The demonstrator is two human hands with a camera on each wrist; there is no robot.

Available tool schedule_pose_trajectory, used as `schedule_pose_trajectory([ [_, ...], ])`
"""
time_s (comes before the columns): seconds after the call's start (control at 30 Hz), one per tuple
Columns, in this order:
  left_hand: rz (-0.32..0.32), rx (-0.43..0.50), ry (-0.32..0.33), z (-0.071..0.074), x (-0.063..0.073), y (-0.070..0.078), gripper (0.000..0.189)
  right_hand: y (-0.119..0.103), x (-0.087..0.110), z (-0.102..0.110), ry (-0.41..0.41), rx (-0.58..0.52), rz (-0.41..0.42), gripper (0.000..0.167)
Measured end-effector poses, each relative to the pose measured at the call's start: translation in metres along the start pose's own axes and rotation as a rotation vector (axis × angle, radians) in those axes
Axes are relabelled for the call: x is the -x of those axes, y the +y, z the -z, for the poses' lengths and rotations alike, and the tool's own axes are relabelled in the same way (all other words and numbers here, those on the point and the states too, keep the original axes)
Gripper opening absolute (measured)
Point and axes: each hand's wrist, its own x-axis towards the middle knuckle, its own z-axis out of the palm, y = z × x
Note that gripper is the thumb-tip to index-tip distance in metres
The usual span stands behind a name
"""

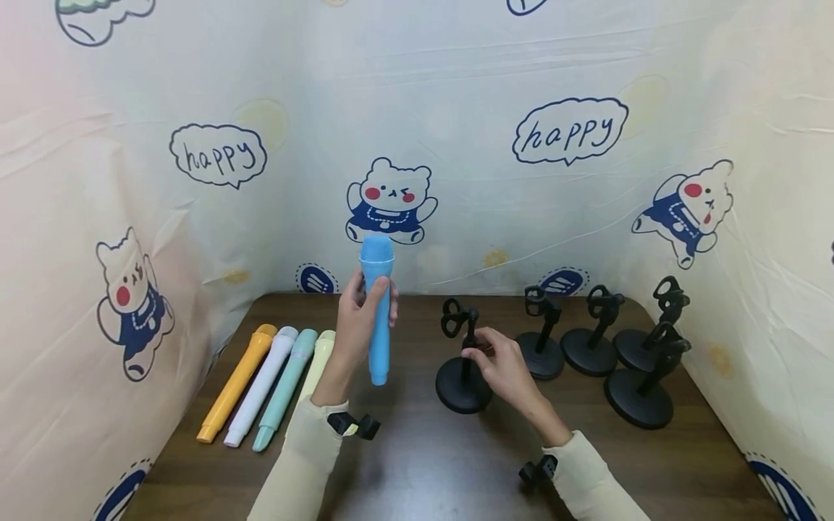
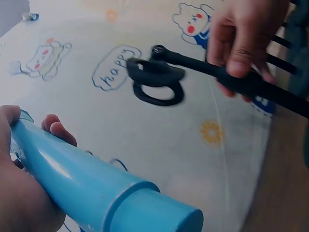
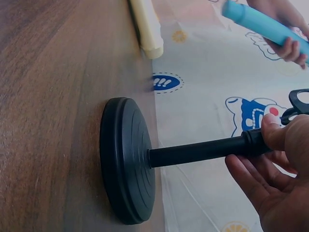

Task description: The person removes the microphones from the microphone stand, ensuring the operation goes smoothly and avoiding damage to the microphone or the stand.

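Note:
In the head view my left hand [image 1: 355, 322] grips a blue toy microphone [image 1: 379, 311] upright, its head at the top, above the table. My right hand [image 1: 504, 362] pinches the upper pole of a black microphone stand [image 1: 464, 387] between thumb and fingers. The stand's round base [image 3: 128, 162] rests on the table in the right wrist view. Its clip [image 2: 157, 82] sits at the top of the pole, to the right of the microphone in the head view. The left wrist view shows the blue microphone [image 2: 91, 174] lying along my left palm.
On the table's left lie an orange microphone [image 1: 236, 383], a white one [image 1: 262, 387], a teal one [image 1: 285, 391] and a pale yellow one [image 1: 319, 362]. Several more black stands [image 1: 589, 351] stand at the right. A printed cloth [image 1: 456, 217] hangs behind the brown table [image 1: 417, 463].

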Motion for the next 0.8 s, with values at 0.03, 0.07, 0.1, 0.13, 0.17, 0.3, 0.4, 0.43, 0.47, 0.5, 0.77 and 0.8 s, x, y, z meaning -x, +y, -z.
schedule_pose_trajectory([
  [0.03,0.015,-0.003,0.002,0.002,0.003,-0.004,0.03,0.0,0.0,0.0,0.002,0.001,-0.001,0.018],
  [0.07,0.03,-0.005,0.004,0.004,0.005,-0.007,0.03,0.0,0.0,0.0,0.004,0.002,-0.002,0.018],
  [0.1,0.046,-0.006,0.007,0.006,0.008,-0.011,0.03,0.001,0.0,0.0,0.004,0.004,-0.004,0.018],
  [0.13,0.063,-0.007,0.01,0.008,0.011,-0.014,0.031,0.001,0.0,0.0,0.003,0.004,-0.006,0.018],
  [0.17,0.08,-0.008,0.014,0.01,0.013,-0.017,0.031,0.001,0.0,-0.001,0.002,0.004,-0.006,0.019],
  [0.3,0.154,-0.031,0.031,0.017,0.024,-0.029,0.035,0.001,0.001,-0.002,0.0,0.012,-0.013,0.019],
  [0.4,0.206,-0.072,0.042,0.022,0.03,-0.037,0.037,0.001,0.001,-0.002,0.003,0.014,-0.013,0.019],
  [0.43,0.22,-0.091,0.045,0.023,0.031,-0.039,0.038,0.001,0.001,-0.002,0.004,0.014,-0.011,0.019],
  [0.47,0.232,-0.11,0.047,0.025,0.033,-0.042,0.039,0.001,0.001,-0.002,0.006,0.013,-0.009,0.019],
  [0.5,0.241,-0.13,0.047,0.027,0.034,-0.044,0.041,0.001,0.001,-0.002,0.006,0.011,-0.007,0.018],
  [0.77,0.298,-0.388,0.07,0.041,0.039,-0.064,0.056,0.002,0.0,0.0,0.01,0.005,0.003,0.018],
  [0.8,0.303,-0.428,0.074,0.043,0.04,-0.067,0.058,0.002,0.0,0.0,0.01,0.006,0.003,0.018],
])
